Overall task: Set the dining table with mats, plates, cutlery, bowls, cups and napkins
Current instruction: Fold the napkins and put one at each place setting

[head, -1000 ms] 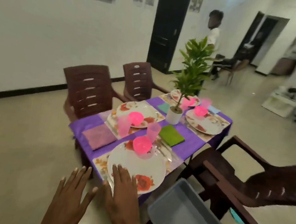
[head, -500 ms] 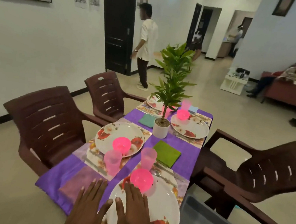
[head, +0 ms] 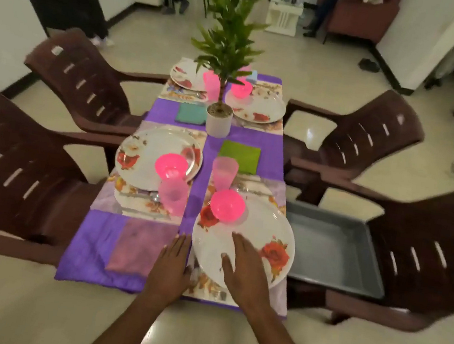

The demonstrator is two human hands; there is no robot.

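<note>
Low in the frame, the right hand lies flat, fingers straight, on the round white flowered plate; the left hand rests open just left of its rim. Since half a second ago, the view has tilted downward

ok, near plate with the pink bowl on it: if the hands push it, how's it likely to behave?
The near plate looks rigid and glossy, so it would probably slide as one piece over the floral mat. The pink bowl sits loose near its far rim and looks like light plastic; a quick shove may make it skid. The right hand lies flat on the plate, the left hand beside it.
</note>
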